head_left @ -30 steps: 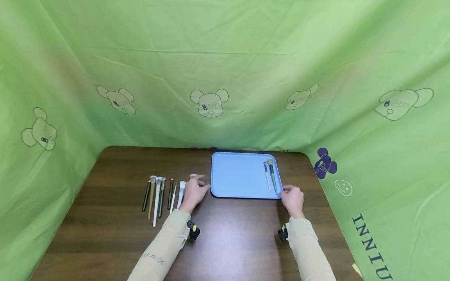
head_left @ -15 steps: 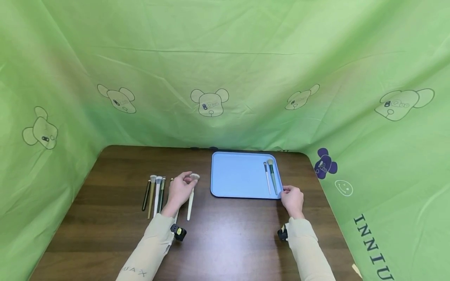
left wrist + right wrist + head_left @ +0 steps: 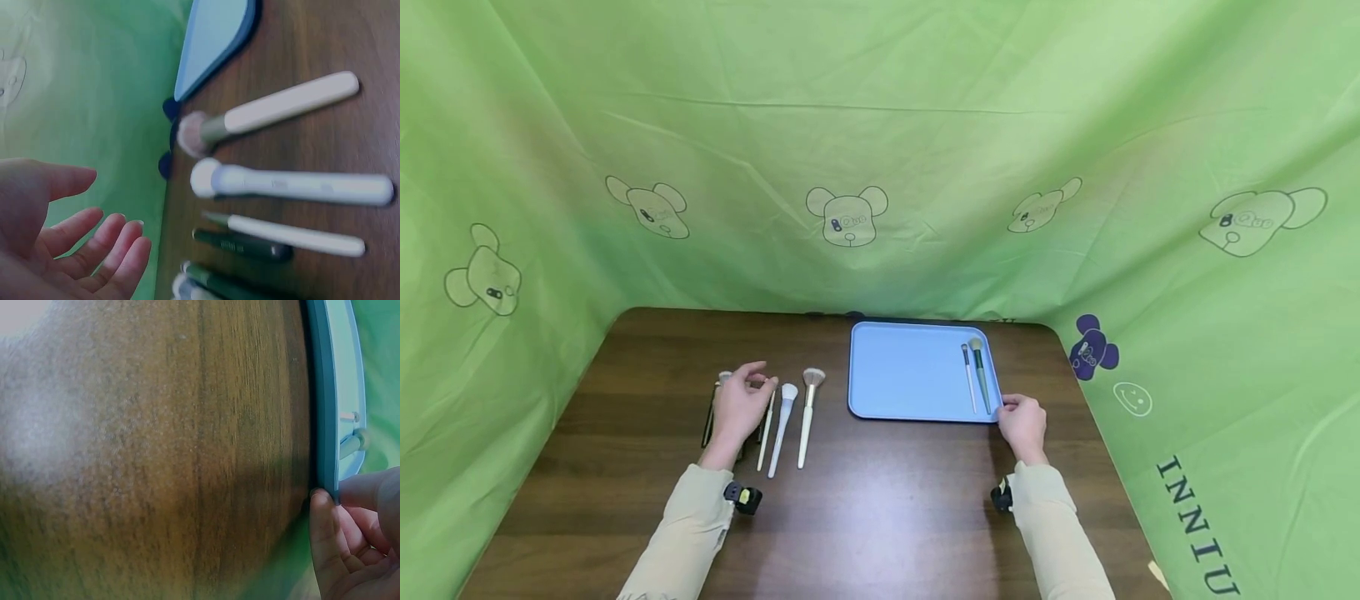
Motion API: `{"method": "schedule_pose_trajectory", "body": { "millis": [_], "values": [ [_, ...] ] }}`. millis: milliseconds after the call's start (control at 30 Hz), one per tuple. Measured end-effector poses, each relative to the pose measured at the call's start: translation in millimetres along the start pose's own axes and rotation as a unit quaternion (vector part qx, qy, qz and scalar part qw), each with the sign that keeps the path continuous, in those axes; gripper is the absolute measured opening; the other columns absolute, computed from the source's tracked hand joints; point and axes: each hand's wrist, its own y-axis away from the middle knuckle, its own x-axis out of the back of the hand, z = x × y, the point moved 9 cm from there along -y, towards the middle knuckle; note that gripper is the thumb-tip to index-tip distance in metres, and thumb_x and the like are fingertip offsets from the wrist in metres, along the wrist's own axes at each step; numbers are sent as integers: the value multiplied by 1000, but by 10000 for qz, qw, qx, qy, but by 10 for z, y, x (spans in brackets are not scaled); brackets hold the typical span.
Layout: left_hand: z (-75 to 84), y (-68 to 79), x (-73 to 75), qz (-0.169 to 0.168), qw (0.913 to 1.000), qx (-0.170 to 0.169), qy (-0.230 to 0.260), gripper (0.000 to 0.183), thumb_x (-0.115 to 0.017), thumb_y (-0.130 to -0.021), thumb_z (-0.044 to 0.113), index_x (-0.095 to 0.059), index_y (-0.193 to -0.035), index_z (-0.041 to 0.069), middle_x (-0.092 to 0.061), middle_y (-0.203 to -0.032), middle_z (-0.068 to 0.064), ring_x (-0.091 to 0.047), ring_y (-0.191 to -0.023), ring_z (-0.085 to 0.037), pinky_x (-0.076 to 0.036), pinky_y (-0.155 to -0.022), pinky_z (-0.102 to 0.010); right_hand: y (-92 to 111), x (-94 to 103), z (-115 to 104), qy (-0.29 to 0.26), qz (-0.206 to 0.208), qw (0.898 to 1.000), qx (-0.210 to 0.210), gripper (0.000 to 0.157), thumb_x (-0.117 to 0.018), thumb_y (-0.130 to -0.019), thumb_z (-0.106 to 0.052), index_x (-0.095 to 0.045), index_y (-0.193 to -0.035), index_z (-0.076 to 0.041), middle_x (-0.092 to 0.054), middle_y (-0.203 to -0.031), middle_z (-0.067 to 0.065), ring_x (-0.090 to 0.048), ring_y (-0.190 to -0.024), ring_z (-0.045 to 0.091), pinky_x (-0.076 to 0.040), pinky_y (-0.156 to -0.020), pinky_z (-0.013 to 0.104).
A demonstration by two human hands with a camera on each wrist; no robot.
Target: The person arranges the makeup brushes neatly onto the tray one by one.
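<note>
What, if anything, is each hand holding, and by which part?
The right hand pinches the blue tray by its near right corner; the left hand holds nothing.

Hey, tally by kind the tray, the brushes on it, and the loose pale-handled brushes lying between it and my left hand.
Blue tray: 1
Pale-handled makeup brush on the tray: 1
Green-handled makeup brush on the tray: 1
Loose pale-handled makeup brushes: 3
Total: 6

Curtained-off workspace: green printed cloth [image 3: 925,142] behind and beside table [image 3: 917,487].
</note>
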Motion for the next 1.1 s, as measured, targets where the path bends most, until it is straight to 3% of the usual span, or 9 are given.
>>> {"method": "schedule_pose_trajectory", "body": {
  "millis": [433, 633, 800, 1100],
  "values": [
    [-397, 48, 394, 400, 9983, 314, -290, 36, -67, -96, 18, -68, -125, -3, -72, -112, -20, -67, -101, -40, -45, -82, -52, 35, 58, -89, -6, 25, 9999, 171, 25, -60, -87, 1, -74, -106, 9, -71, -85, 19, -63, -79, 34, -49, -71, 44],
    [-682, 48, 465, 457, 9949, 712, -555, 33, -62, -95, 12, -68, -125, -3, -71, -113, -20, -62, -108, -44, -44, -89, -55, 54, 76, -104, -34, 92, 9997, 236, 24, -61, -86, 1, -74, -105, 9, -71, -83, 18, -64, -78, 34, -49, -71, 44],
    [-846, 60, 503, 446, 9929, 920, -615, 34, -66, -92, 10, -68, -124, -3, -71, -110, -22, -61, -106, -45, -43, -87, -55, 60, 81, -105, -34, 112, 9996, 256, 25, -60, -85, 1, -74, -104, 9, -71, -80, 16, -63, -77, 33, -48, -69, 42],
    [-987, 40, 522, 419, 9916, 933, -788, 32, -70, -90, 10, -69, -117, -6, -71, -102, -23, -62, -99, -47, -44, -81, -54, 60, 80, -79, -29, 116, 9997, 197, 25, -60, -86, 1, -74, -105, 8, -71, -80, 16, -63, -77, 33, -47, -68, 41]
  ]
}}
